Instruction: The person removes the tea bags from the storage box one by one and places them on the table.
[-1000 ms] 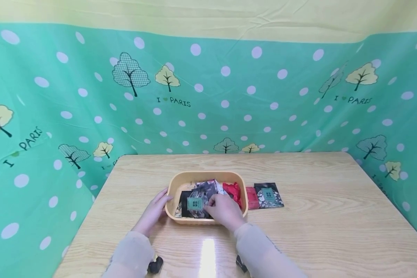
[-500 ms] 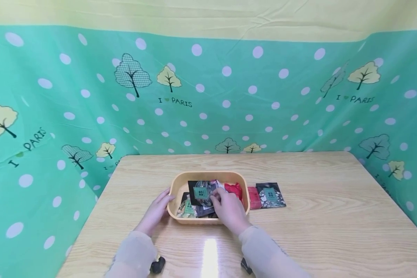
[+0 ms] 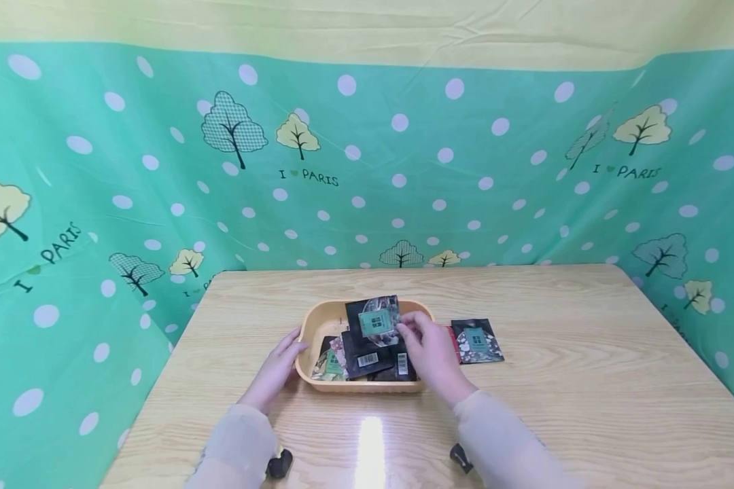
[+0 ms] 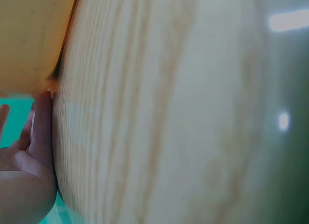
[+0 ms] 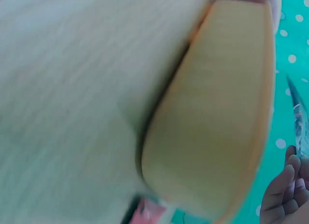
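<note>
My right hand (image 3: 431, 350) pinches a black sachet (image 3: 376, 322) with a green label by its right edge, raised over the yellow plastic bin (image 3: 367, 387). In the right wrist view the sachet (image 5: 299, 120) stands edge-on between thumb and fingers. At the bin's left end my left hand (image 3: 278, 363) holds the rim, thumb over the edge and fingers along the outer wall. Inside lie more sachets, among them a dark one (image 3: 367, 356) with a white barcode and a green-labelled one (image 3: 330, 363). The bin's right part is partly hidden by my right hand.
To the right of the bin, a black floral sachet (image 3: 477, 341) with a green label lies on the wooden table (image 3: 587, 380), overlapping a red packet (image 3: 455, 343). Small black objects (image 3: 279, 464) rest near each forearm. A green dotted cloth (image 3: 397, 170) hangs behind the table.
My right hand has lifted the green-labelled sachet up and to the right from the pile, uncovering barcoded dark sachets. My left hand has stayed at the bin's left end.
</note>
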Motion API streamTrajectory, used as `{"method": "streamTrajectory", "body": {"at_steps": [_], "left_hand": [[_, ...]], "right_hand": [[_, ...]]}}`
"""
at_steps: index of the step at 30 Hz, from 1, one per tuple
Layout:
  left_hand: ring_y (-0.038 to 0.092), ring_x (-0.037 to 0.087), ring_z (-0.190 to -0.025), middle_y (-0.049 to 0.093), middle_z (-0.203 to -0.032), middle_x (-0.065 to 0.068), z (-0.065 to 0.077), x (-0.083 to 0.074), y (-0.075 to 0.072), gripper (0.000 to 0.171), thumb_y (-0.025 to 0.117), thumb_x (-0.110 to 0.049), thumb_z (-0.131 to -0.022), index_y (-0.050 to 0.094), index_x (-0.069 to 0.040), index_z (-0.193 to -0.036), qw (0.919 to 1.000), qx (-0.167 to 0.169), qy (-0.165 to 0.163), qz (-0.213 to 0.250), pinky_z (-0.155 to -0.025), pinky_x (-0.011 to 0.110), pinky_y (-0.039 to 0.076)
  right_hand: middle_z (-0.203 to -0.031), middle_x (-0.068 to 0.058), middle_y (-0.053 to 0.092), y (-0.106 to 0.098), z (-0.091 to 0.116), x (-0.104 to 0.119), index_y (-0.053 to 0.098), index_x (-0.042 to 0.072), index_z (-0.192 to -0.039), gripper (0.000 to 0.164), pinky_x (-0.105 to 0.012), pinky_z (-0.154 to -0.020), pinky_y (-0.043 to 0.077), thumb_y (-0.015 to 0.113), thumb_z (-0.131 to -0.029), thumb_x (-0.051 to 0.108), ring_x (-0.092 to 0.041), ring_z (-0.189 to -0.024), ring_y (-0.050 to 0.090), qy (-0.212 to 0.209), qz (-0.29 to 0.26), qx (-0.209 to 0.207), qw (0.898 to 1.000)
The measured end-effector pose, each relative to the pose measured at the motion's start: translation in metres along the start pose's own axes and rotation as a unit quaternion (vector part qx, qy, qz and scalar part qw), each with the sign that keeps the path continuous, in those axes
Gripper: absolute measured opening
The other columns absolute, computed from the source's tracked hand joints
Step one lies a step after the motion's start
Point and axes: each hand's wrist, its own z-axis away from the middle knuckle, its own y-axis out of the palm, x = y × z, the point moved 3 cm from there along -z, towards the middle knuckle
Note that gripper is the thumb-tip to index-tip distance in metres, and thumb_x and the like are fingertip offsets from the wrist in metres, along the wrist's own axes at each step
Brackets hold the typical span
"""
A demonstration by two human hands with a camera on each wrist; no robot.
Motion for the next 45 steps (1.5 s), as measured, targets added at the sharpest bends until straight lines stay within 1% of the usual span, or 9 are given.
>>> {"method": "streamTrajectory", "body": {"at_steps": [5,10,13,19,26,31,34,40,45], "left_hand": [[0.044,0.041,-0.138,0.029,-0.158,0.025,-0.001,0.000,-0.001,0.066,0.049,-0.034,-0.101,0.021,-0.016,-0.159,0.9999,-0.010,-0.003,-0.002,-0.117,0.050,0.035],[0.044,0.041,-0.138,0.029,-0.158,0.027,0.000,0.000,-0.002,0.068,0.048,-0.036,-0.101,0.019,-0.016,-0.159,0.9999,-0.008,-0.006,-0.008,-0.118,0.052,0.034],[0.042,0.042,-0.139,0.028,-0.158,0.026,0.000,0.000,-0.001,0.069,0.048,-0.036,-0.101,0.018,-0.016,-0.159,0.9999,-0.004,-0.007,-0.008,-0.118,0.053,0.032],[0.042,0.042,-0.139,0.026,-0.159,0.027,-0.001,0.001,-0.001,0.071,0.048,-0.039,-0.101,0.016,-0.015,-0.159,0.9999,0.007,-0.010,-0.012,-0.118,0.054,0.031],[0.044,0.042,-0.138,0.025,-0.159,0.027,-0.001,0.004,-0.001,0.071,0.049,-0.038,-0.101,0.016,-0.016,-0.159,0.9999,0.006,-0.011,-0.006,-0.118,0.053,0.033],[0.042,0.041,-0.140,0.024,-0.160,0.026,-0.002,0.004,0.000,0.070,0.048,-0.038,-0.101,0.017,-0.016,-0.159,0.9999,0.007,-0.012,-0.001,-0.118,0.052,0.032],[0.040,0.042,-0.140,0.023,-0.160,0.027,-0.002,0.004,0.000,0.070,0.047,-0.038,-0.101,0.015,-0.015,-0.160,0.9999,0.010,-0.009,0.001,-0.118,0.052,0.032],[0.040,0.042,-0.141,0.024,-0.160,0.027,-0.001,0.003,0.000,0.070,0.047,-0.037,-0.101,0.015,-0.014,-0.159,0.9999,0.012,-0.007,0.004,-0.119,0.053,0.031],[0.040,0.042,-0.141,0.024,-0.160,0.026,-0.003,0.003,0.000,0.069,0.048,-0.037,-0.101,0.017,-0.016,-0.159,0.9999,0.007,-0.012,0.008,-0.119,0.052,0.031]], "right_hand": [[-0.086,-0.004,0.069,-0.021,-0.002,-0.004,0.068,0.006,-0.106,0.014,-0.027,-0.069,0.053,0.063,-0.096,0.015,-0.012,-0.073,0.057,0.014,0.016,0.010,1.000],[-0.083,-0.005,0.068,-0.036,0.000,-0.013,0.067,0.004,-0.105,0.013,-0.022,-0.061,0.051,0.063,-0.096,0.011,-0.012,-0.068,0.055,0.003,0.035,0.011,0.999],[-0.083,-0.006,0.067,-0.043,0.001,-0.022,0.067,0.004,-0.107,0.014,-0.021,-0.057,0.052,0.062,-0.096,0.012,-0.013,-0.066,0.057,0.019,0.014,0.026,0.999],[-0.089,-0.008,0.068,-0.063,0.004,-0.043,0.066,0.004,-0.110,0.018,-0.022,-0.059,0.053,0.060,-0.097,0.014,-0.017,-0.073,0.058,0.052,-0.019,0.062,0.997],[-0.094,-0.015,0.067,-0.092,0.000,-0.069,0.062,-0.003,-0.119,0.026,-0.026,-0.058,0.055,0.058,-0.099,0.013,-0.020,-0.069,0.060,0.094,-0.068,0.051,0.992],[-0.093,-0.013,0.066,-0.108,-0.003,-0.088,0.059,-0.003,-0.123,0.030,-0.026,-0.056,0.055,0.056,-0.100,0.016,-0.016,-0.066,0.057,0.106,-0.063,0.048,0.991],[-0.092,-0.009,0.066,-0.115,-0.004,-0.099,0.058,-0.004,-0.124,0.032,-0.027,-0.057,0.055,0.056,-0.100,0.018,-0.013,-0.066,0.057,0.114,-0.058,0.044,0.991],[-0.093,-0.001,0.067,-0.127,-0.005,-0.120,0.056,-0.006,-0.129,0.038,-0.026,-0.064,0.056,0.055,-0.101,0.020,-0.011,-0.071,0.057,0.134,-0.053,0.041,0.989],[-0.093,0.009,0.068,-0.135,-0.005,-0.138,0.053,-0.009,-0.132,0.044,-0.024,-0.070,0.059,0.058,-0.100,0.020,-0.010,-0.076,0.061,0.144,-0.067,0.049,0.986]]}}
